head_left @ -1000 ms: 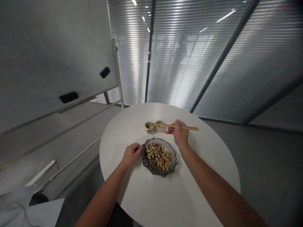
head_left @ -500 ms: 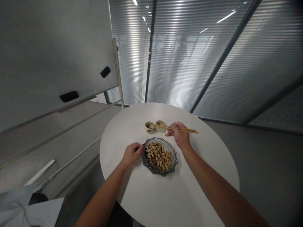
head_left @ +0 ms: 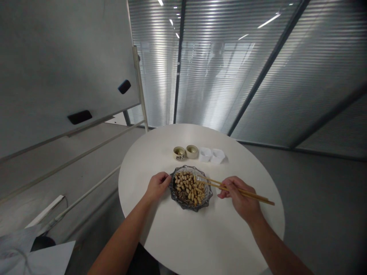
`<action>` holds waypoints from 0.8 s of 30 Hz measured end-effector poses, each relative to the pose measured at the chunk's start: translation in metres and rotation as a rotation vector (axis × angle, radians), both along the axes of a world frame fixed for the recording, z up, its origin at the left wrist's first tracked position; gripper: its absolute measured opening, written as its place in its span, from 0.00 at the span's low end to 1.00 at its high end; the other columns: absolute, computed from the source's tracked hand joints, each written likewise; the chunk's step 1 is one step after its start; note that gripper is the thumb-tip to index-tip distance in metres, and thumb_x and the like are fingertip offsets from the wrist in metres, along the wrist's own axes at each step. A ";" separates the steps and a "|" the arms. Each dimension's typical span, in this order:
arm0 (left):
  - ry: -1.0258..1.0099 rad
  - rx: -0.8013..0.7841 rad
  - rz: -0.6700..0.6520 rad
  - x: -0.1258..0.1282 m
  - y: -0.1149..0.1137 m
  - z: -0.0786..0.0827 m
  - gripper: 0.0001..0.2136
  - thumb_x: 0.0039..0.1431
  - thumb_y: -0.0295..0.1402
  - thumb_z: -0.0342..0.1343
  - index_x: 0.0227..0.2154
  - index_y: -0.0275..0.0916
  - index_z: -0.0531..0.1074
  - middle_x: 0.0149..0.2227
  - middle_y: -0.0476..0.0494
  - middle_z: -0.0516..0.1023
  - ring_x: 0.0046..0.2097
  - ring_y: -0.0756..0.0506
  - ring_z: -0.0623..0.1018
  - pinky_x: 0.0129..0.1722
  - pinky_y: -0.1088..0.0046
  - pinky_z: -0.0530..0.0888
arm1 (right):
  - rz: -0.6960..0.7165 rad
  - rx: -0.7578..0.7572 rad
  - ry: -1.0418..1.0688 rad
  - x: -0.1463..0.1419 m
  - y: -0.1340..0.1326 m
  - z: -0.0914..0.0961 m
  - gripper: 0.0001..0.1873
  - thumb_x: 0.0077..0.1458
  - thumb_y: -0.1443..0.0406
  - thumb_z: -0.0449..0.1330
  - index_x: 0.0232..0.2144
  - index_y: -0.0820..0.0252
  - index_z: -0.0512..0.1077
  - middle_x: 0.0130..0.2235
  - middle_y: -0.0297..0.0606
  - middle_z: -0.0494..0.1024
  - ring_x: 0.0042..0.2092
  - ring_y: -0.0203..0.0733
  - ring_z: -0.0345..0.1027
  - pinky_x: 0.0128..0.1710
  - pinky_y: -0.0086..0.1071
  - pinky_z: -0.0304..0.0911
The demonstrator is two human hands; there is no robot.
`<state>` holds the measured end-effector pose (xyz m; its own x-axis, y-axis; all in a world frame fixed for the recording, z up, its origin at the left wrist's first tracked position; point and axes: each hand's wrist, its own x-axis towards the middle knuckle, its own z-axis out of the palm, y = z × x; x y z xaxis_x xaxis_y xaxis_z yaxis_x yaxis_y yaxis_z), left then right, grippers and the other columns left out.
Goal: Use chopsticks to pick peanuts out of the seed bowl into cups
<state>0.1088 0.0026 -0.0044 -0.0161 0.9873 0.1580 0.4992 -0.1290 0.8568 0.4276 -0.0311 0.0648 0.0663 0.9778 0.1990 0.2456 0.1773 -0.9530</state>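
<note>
Wooden chopsticks (head_left: 213,183) pinched in right hand (head_left: 237,194), tips over peanuts (head_left: 186,187) in glass dish (head_left: 208,194); left hand (head_left: 157,187) loosely curled against rim, no grip. Risk: smooth peanuts slipping under weak pinch; dish shifting under uneven pressure.

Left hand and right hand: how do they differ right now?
The left hand holds nothing and rests at the rim of the glass dish, while the right hand grips wooden chopsticks, their tips over the peanuts. The left hand sits nearer the dish than the right hand. Both are bare.
</note>
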 end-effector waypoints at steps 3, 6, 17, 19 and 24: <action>-0.002 -0.003 0.000 0.000 -0.001 0.001 0.18 0.63 0.47 0.51 0.26 0.38 0.74 0.25 0.49 0.71 0.30 0.49 0.69 0.30 0.74 0.65 | -0.010 -0.008 -0.046 -0.005 0.003 -0.005 0.23 0.59 0.44 0.61 0.28 0.56 0.74 0.24 0.36 0.80 0.25 0.45 0.77 0.28 0.37 0.76; -0.004 -0.007 -0.006 0.000 -0.001 0.002 0.18 0.63 0.47 0.51 0.26 0.38 0.74 0.25 0.49 0.71 0.30 0.49 0.69 0.30 0.74 0.64 | -0.037 -0.006 -0.059 -0.011 0.007 -0.009 0.24 0.58 0.43 0.61 0.27 0.55 0.73 0.22 0.36 0.79 0.23 0.45 0.76 0.25 0.36 0.75; -0.018 -0.001 -0.006 0.000 -0.001 0.002 0.18 0.63 0.46 0.51 0.26 0.38 0.73 0.25 0.49 0.71 0.29 0.49 0.69 0.30 0.74 0.65 | -0.052 0.170 -0.372 -0.025 0.002 -0.007 0.22 0.68 0.49 0.51 0.25 0.51 0.68 0.21 0.33 0.78 0.24 0.45 0.75 0.29 0.36 0.70; -0.017 0.007 0.002 0.000 -0.001 0.002 0.18 0.62 0.46 0.52 0.25 0.38 0.74 0.24 0.49 0.71 0.29 0.48 0.69 0.30 0.74 0.65 | -0.064 0.195 -0.360 -0.024 0.001 -0.009 0.22 0.67 0.49 0.51 0.26 0.51 0.69 0.20 0.34 0.78 0.24 0.46 0.76 0.29 0.37 0.70; -0.022 0.002 0.012 0.001 0.000 0.001 0.18 0.62 0.47 0.52 0.25 0.38 0.74 0.24 0.48 0.72 0.29 0.48 0.69 0.29 0.74 0.65 | -0.122 0.202 -0.194 -0.015 0.000 -0.015 0.23 0.67 0.47 0.52 0.28 0.53 0.71 0.21 0.35 0.78 0.24 0.45 0.76 0.29 0.38 0.74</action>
<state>0.1095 0.0021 -0.0035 -0.0310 0.9867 0.1594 0.4817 -0.1250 0.8674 0.4126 -0.0315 0.0501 0.1220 0.9042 0.4092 0.4507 0.3168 -0.8345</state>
